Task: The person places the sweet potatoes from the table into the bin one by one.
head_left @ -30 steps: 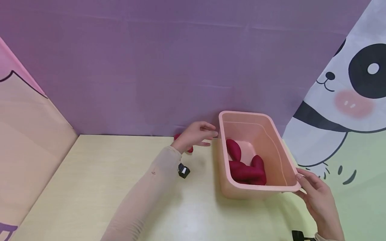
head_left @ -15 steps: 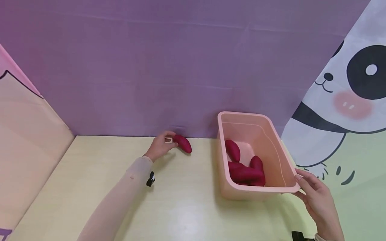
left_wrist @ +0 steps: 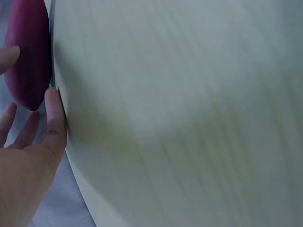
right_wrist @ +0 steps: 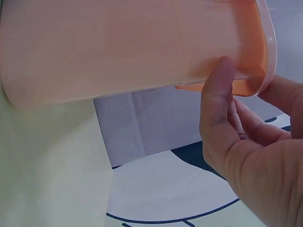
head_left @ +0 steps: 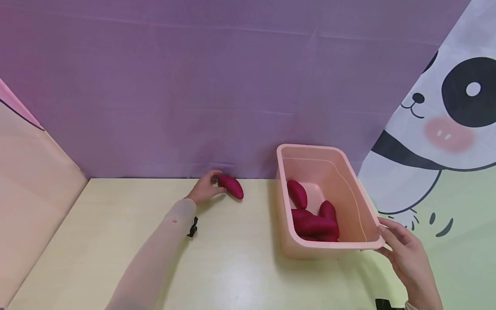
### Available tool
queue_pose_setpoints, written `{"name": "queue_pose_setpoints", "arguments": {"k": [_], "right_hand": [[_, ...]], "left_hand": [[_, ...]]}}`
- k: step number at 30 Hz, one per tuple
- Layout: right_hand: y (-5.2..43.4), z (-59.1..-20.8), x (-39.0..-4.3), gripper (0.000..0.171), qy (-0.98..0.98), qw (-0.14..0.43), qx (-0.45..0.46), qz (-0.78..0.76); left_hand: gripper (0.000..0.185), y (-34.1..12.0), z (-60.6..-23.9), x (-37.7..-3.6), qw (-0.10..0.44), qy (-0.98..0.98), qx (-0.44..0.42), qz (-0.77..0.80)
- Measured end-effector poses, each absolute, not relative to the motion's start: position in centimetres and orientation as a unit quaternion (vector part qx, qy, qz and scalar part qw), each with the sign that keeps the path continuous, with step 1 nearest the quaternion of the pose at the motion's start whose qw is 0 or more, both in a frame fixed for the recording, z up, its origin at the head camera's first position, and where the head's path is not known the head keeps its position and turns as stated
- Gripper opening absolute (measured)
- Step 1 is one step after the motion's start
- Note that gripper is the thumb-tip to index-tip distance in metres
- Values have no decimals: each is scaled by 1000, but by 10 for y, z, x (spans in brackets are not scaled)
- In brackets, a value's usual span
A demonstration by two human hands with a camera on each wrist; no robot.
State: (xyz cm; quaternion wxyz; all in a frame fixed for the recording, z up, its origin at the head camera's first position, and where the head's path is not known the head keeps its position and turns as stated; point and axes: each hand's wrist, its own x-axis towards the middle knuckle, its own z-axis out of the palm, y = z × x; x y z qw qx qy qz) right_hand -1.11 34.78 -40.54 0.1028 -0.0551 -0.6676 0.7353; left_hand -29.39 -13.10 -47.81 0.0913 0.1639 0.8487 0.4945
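A purple-red sweet potato (head_left: 231,187) lies at the back of the table, just left of the bin. My left hand (head_left: 204,189) has thumb and fingers curled about its left end. In the left wrist view, one fingertip overlaps the sweet potato (left_wrist: 29,54) and another meets its edge near the tip. At the right, my right hand (head_left: 407,252) holds the near right corner of a pink plastic bin (head_left: 329,245), thumb at the rim and fingers beneath it. Several more sweet potatoes (head_left: 315,224) lie inside the bin.
The pale wooden table (head_left: 232,258) ends at a purple cloth backdrop (head_left: 186,86). A panda-printed panel (head_left: 422,150) rises close beside the bin at the right. At the left stands a peach-coloured panel (head_left: 35,193).
My left hand has moved left from beside the bin to the sweet potato at the back, then nudged closer around its end. My right hand keeps its hold on the bin.
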Motion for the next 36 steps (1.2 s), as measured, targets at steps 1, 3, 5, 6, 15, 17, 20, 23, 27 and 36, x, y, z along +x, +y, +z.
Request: {"name": "queue_pose_setpoints", "arguments": {"k": [1,3,5,6,15,17,20,23,27,36], "right_hand": [[348,-405,-11,28,-667,103,-54,736],[348,-405,-11,28,-669,103,-53,735],[347,-404,-11,27,-671,102,-56,733],[347,-404,-11,27,-672,101,-56,732],[344,-402,-10,28,-673,101,-69,730],[345,-402,-10,28,-670,102,-68,733],[345,-403,-9,29,-663,102,-60,739],[345,-403,-8,30,-661,103,-57,742],[345,-403,-9,29,-661,104,-59,741],[344,-404,-9,28,-663,106,-55,739]], "left_hand": [[68,-131,-479,-294,95,846,168,497],[68,-130,-480,-294,106,840,169,504],[69,-130,-482,-293,116,838,166,507],[69,-131,-482,-293,120,838,162,507],[68,-140,-480,-282,141,835,161,507],[67,-140,-480,-280,144,835,164,505],[66,-139,-480,-276,143,836,162,504],[64,-137,-480,-274,137,836,162,506],[65,-135,-481,-272,130,837,155,509],[65,-131,-479,-266,126,824,148,532]]}}
